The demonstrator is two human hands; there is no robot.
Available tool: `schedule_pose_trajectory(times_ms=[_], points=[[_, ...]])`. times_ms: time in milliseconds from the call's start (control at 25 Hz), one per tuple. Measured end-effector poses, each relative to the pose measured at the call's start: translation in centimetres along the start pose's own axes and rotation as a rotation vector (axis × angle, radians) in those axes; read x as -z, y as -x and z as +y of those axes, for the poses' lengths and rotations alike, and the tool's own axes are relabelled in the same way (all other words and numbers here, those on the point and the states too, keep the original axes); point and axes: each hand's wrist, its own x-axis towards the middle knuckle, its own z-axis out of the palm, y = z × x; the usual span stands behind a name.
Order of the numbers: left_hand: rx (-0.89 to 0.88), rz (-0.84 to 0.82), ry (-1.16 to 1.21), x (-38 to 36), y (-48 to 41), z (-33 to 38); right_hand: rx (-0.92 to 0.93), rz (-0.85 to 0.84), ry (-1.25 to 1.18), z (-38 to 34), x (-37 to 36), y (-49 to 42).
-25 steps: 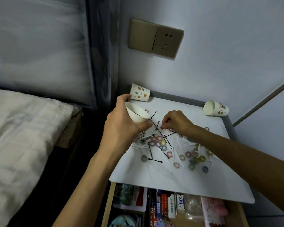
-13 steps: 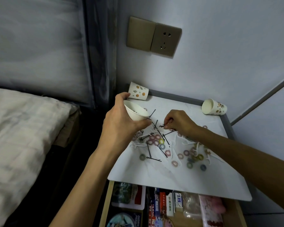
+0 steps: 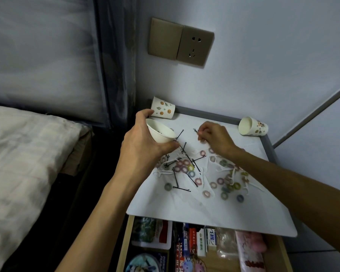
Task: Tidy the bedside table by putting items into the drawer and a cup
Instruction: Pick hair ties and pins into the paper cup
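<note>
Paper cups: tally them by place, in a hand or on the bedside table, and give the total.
In the left hand: 1, the tilted paper cup.
On the bedside table: 2, the patterned cup at the back left corner and the cup on its side at the back right.
Total: 3.

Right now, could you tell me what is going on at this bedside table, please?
A person is sorting clutter. The left hand holds a white paper cup tilted above the bedside table, while the right hand pinches a black hairpin beside it. More hairpins, small coloured hair rings and white picks lie scattered on it. Two patterned cups lie on their sides at the back, and the drawer below stands open.
</note>
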Motion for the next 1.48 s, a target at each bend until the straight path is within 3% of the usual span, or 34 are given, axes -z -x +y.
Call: schedule_pose_trajectory(times_ms=[160,320,440,560,640,720,840,1120,1480], points=[[0.011,-0.017,-0.01,-0.2,0.0,0.1,0.045,0.029,-0.244,-3.3,2.9,-0.2],[0.021,-0.032,-0.028,-0.7,0.0,0.2,0.339,-0.224,-0.045,-10.0,4.8,0.9],[0.015,-0.047,-0.032,-0.9,0.1,0.2,0.457,-0.451,0.081,-14.0,4.2,2.1],[0.008,-0.041,-0.022,-0.6,0.1,0.2,0.523,-0.437,0.013,-14.7,3.6,1.6],[0.015,-0.028,-0.001,-0.3,0.0,0.2,0.463,-0.299,-0.095,-13.2,3.3,-0.2],[0.014,-0.015,0.01,0.1,0.0,0.1,0.35,-0.209,0.002,-10.2,2.4,-2.2],[-0.001,-0.004,0.016,0.5,0.0,-0.1,0.258,-0.212,0.377,-4.6,-0.4,-3.6],[-0.009,0.002,0.018,0.9,-0.2,-0.3,0.256,-0.136,0.377,-1.2,-4.3,-4.3],[-0.02,0.009,0.019,0.8,-0.1,-0.1,0.013,-0.078,0.58,-0.4,-3.9,-3.0]])
